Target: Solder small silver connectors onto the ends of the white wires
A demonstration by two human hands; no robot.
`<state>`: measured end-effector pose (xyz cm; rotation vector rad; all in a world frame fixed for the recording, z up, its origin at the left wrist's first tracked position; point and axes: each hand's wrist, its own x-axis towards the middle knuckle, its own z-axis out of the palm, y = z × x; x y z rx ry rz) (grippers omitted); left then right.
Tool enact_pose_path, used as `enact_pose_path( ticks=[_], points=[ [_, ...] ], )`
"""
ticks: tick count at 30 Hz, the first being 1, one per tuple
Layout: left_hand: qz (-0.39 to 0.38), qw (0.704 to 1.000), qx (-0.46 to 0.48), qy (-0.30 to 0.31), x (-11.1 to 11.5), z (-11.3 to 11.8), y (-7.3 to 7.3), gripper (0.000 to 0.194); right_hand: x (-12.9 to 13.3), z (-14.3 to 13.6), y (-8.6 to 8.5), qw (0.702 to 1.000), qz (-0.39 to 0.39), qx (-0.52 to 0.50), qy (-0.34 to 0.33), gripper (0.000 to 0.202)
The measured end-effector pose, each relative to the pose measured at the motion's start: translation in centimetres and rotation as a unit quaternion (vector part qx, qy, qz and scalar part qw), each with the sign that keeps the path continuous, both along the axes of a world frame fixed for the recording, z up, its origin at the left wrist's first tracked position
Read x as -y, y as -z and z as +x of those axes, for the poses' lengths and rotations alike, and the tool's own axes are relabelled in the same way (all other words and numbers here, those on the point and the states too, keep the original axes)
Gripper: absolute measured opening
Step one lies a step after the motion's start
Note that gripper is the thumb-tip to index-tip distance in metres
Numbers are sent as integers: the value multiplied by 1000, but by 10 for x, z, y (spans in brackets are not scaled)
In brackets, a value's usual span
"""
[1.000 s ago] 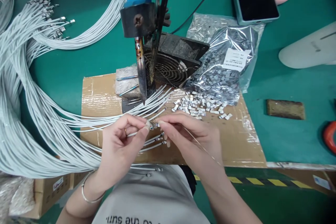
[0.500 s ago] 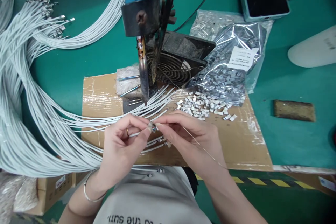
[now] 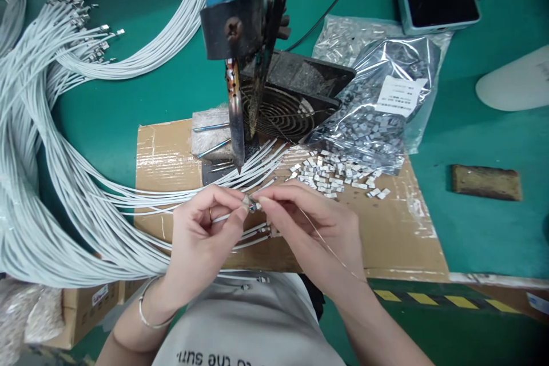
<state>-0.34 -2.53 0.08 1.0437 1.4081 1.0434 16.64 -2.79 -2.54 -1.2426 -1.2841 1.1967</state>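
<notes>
While my left hand (image 3: 210, 237) keeps the connector (image 3: 254, 206) pinched over the cardboard (image 3: 397, 234), in from its near edge, my right hand (image 3: 323, 234), closed on the wire (image 3: 318, 233), has eased slightly back, baring more metal; I judge the close fingertip work is still under way.

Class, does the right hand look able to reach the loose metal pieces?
Probably yes: the loose metal pieces lie just beyond the right hand with nothing visible between, though its fingers are pinching a small part.
</notes>
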Motion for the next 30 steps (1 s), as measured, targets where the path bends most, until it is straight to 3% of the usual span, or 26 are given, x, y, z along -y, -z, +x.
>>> enact_pose_path(
  ticks=[4, 8, 12, 14, 17, 21, 27, 30],
  points=[
    [-2, 1000, -17, -9, -3, 1, -1, 12, 7, 6, 6, 993, 74, 86, 39, 37],
    [1, 1000, -8, -14, -7, 3, -2, 13, 12, 8, 11, 984, 67, 115, 119, 38],
    [10, 1000, -9, -20, -13, 3, -4, 14, 12, 10, 12, 984, 60, 132, 105, 40],
    [12, 1000, -14, -26, -15, 2, -5, 14, 11, 11, 13, 976, 85, 157, 124, 35],
    [14, 999, -12, -37, -17, 1, -6, 13, 11, 13, 13, 957, 131, 213, 149, 7],
    [14, 999, -20, -45, -18, 0, -6, 13, 11, 13, 7, 967, 124, 213, 61, 23],
    [22, 998, -26, -47, -20, 0, -7, 12, 5, 4, -8, 975, 111, 149, -122, 20],
    [19, 998, -25, -49, -21, 1, -7, 12, 2, 1, -10, 975, 144, 130, -104, 18]
  ],
)
